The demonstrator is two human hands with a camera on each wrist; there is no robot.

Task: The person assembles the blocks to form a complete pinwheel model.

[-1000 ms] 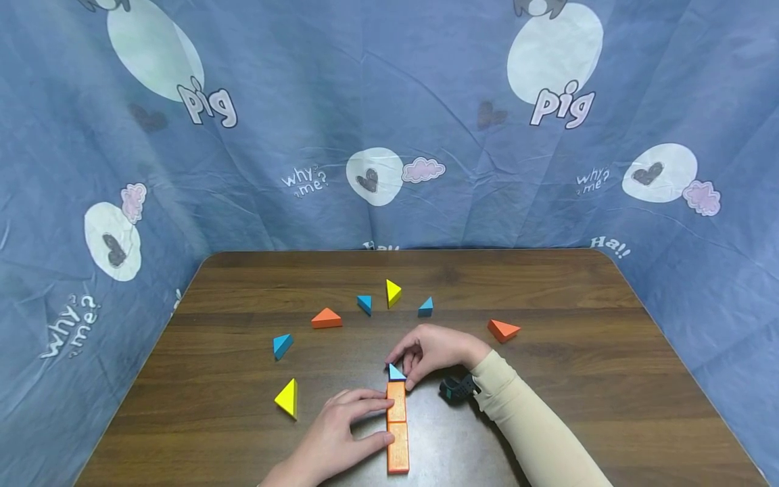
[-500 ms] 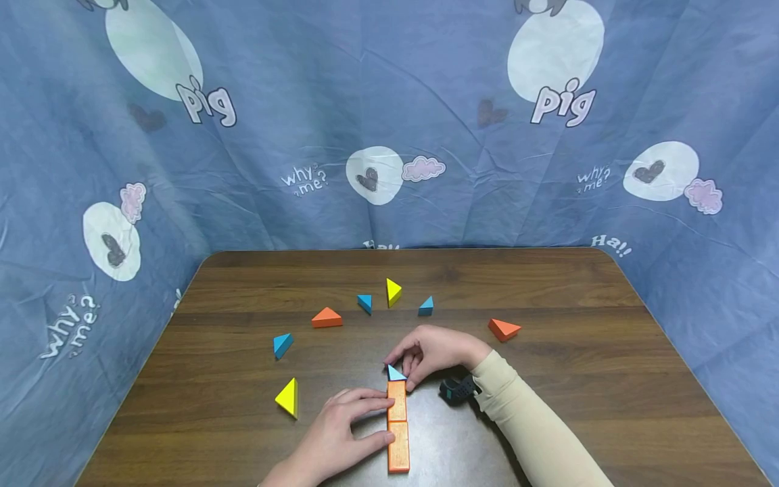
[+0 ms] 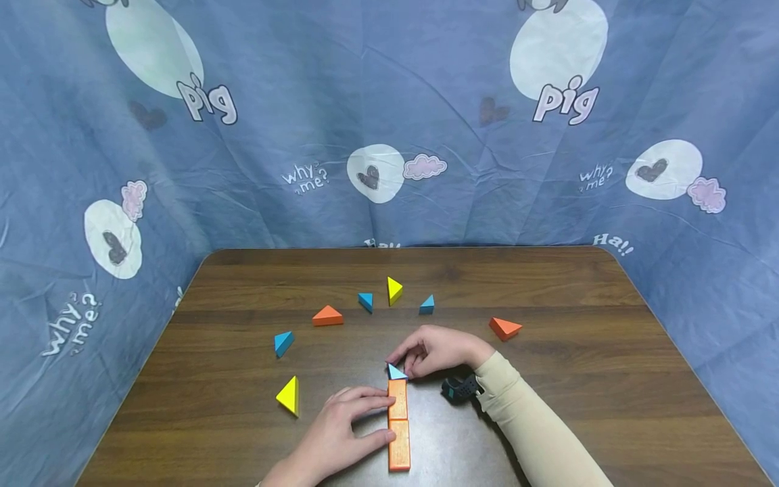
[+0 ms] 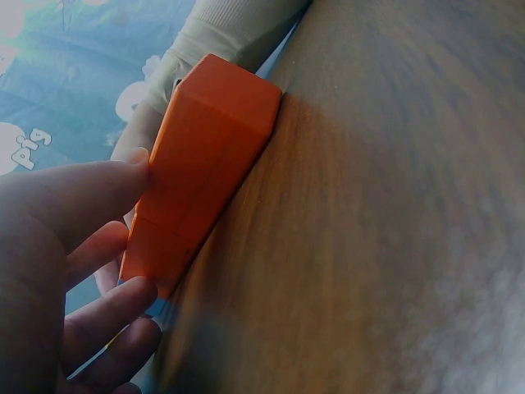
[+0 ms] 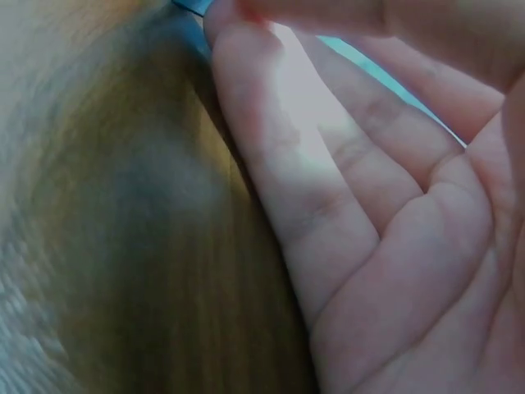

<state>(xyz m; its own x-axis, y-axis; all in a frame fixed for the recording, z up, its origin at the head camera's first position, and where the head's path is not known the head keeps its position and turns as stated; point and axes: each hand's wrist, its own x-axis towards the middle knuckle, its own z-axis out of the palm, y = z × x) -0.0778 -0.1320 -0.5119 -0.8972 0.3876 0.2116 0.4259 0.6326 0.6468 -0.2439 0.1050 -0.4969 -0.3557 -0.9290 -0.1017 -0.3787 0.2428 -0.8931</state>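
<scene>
Two orange rectangular blocks, a near one [image 3: 399, 448] and a far one [image 3: 400, 392], lie end to end in a line on the table. At their far end sits a light-blue triangular block [image 3: 395, 373]. My left hand [image 3: 343, 427] rests its extended fingers and thumb against the left side of the orange blocks, one fingertip on each block. In the left wrist view the near orange block [image 4: 209, 139] shows its side beside the thumb. My right hand [image 3: 439, 348] pinches the blue triangular block between forefinger and thumb. In the right wrist view its fingers mostly hide that block.
Around the blocks stand yellow triangles [image 3: 394, 291] [image 3: 290, 397], orange triangles [image 3: 327, 316] [image 3: 505, 329] and blue triangles [image 3: 365, 302] [image 3: 427, 305] [image 3: 282, 343]. A black wrist device [image 3: 460, 388] is on the right wrist. A blue printed cloth [image 3: 274, 135] hangs behind the table [image 3: 578, 291].
My right thumb has slid slightly away from me, from beside the far orange block to the blue triangular block's right corner. The left hand and orange blocks stay put.
</scene>
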